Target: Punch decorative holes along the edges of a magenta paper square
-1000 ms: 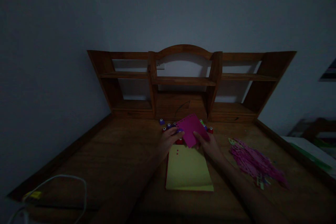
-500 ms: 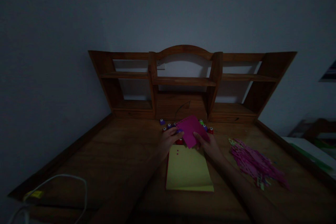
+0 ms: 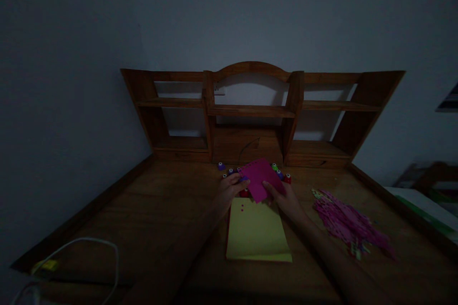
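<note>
Over the far end of a yellow notepad (image 3: 257,233), my right hand (image 3: 284,198) pinches a sheet of pink paper (image 3: 260,178), thumb on top. Small notches or holes run along the sheet's upper left edge. My left hand (image 3: 229,190) is closed on a small purple craft punch (image 3: 244,179) at the paper's left edge. Its lower fingers and part of the punch are hidden. Two small pink paper dots (image 3: 242,208) lie on the notepad's upper left. Just beyond it stands a red punch (image 3: 244,193), partly covered.
Several more small punches, including a purple one (image 3: 221,166) and a red one (image 3: 288,178), stand behind my hands. A heap of pink paper strips (image 3: 348,221) lies to the right. A wooden shelf (image 3: 250,111) backs the desk; a white cable (image 3: 116,262) loops at left.
Almost nothing differs. The pink sheet and my right thumb have shifted very slightly; both hands keep their hold.
</note>
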`<control>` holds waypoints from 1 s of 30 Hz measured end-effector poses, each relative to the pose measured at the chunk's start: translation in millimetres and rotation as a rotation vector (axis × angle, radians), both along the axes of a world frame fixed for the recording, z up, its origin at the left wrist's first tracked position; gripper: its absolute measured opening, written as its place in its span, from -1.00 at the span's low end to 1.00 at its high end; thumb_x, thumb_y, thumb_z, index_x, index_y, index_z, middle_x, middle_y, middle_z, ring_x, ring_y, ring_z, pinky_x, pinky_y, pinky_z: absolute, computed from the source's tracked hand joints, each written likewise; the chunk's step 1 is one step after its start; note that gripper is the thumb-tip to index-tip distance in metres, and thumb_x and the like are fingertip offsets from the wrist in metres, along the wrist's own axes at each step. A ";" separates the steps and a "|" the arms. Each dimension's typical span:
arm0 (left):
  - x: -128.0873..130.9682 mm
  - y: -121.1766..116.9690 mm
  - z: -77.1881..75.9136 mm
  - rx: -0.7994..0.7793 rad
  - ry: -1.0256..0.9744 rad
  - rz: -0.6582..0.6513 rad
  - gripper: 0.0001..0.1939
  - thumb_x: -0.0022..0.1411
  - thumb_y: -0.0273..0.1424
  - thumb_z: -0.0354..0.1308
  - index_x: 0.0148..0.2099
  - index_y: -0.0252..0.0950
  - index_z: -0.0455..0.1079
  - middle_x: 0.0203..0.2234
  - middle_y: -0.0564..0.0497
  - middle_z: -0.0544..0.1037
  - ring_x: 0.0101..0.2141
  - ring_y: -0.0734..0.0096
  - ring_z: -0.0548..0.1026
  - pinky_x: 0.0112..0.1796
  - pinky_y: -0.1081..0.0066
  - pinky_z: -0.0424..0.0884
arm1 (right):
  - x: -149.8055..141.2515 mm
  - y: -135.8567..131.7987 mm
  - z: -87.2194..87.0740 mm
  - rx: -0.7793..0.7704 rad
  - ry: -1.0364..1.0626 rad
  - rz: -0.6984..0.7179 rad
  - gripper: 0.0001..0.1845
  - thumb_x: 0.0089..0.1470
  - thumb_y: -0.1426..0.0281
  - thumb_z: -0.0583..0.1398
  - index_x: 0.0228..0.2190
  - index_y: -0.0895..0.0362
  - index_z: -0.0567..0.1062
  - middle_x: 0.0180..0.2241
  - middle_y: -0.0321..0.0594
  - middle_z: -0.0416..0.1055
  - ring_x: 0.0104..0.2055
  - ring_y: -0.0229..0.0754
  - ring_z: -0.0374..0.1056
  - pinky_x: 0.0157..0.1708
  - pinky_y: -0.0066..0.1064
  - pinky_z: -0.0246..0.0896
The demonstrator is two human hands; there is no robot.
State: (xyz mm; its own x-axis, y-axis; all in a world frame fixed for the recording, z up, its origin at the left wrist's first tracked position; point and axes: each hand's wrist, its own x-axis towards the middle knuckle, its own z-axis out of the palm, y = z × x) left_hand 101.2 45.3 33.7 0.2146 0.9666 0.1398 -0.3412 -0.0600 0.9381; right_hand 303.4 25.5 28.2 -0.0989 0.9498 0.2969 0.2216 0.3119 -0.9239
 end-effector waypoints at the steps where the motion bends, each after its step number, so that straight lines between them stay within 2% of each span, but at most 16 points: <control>1: -0.2 0.2 0.2 -0.002 -0.001 0.004 -0.60 -0.04 -0.29 0.40 -0.14 -0.36 0.50 -0.20 -0.14 0.59 -0.24 0.23 0.54 -0.13 0.29 0.39 | -0.4 0.1 -0.7 0.000 0.010 -0.002 -0.54 0.10 0.02 0.16 -0.58 0.14 0.41 -0.65 -0.26 0.39 -0.62 -0.24 0.29 -0.60 -0.47 0.11; 7: -0.8 3.5 -2.3 0.009 -0.018 0.032 -0.60 -0.06 -0.34 0.41 -0.14 -0.36 0.51 -0.19 -0.15 0.59 -0.21 0.21 0.54 -0.09 0.26 0.38 | -1.0 -1.5 -0.2 -0.007 0.002 -0.025 -0.51 0.08 0.00 0.16 -0.58 0.15 0.43 -0.64 -0.22 0.42 -0.63 -0.24 0.30 -0.61 -0.46 0.13; 13: 0.5 6.1 -5.8 0.047 -0.015 0.116 -0.63 -0.09 -0.37 0.42 -0.18 -0.35 0.52 -0.23 -0.14 0.61 -0.24 0.23 0.55 -0.11 0.26 0.39 | -1.5 -4.1 4.1 -0.010 -0.013 -0.008 -0.52 0.10 0.02 0.16 -0.59 0.16 0.43 -0.63 -0.17 0.44 -0.61 -0.23 0.33 -0.59 -0.45 0.14; 24: -0.5 4.1 0.0 0.017 -0.008 0.078 -0.64 -0.10 -0.35 0.43 -0.20 -0.35 0.53 -0.24 -0.14 0.61 -0.25 0.22 0.56 -0.11 0.27 0.39 | -3.4 -1.6 -1.7 -0.050 0.033 -0.024 -0.53 0.09 0.03 0.17 -0.58 0.15 0.43 -0.65 -0.19 0.41 -0.64 -0.24 0.30 -0.64 -0.47 0.11; 30: 1.0 2.5 3.1 0.001 -0.024 0.105 -0.59 -0.17 -0.34 0.46 -0.21 -0.35 0.53 -0.24 -0.14 0.62 -0.26 0.22 0.57 -0.12 0.26 0.40 | -3.2 -2.1 0.3 -0.019 0.005 0.003 -0.51 0.10 0.02 0.15 -0.61 0.15 0.42 -0.66 -0.21 0.40 -0.64 -0.24 0.29 -0.62 -0.47 0.13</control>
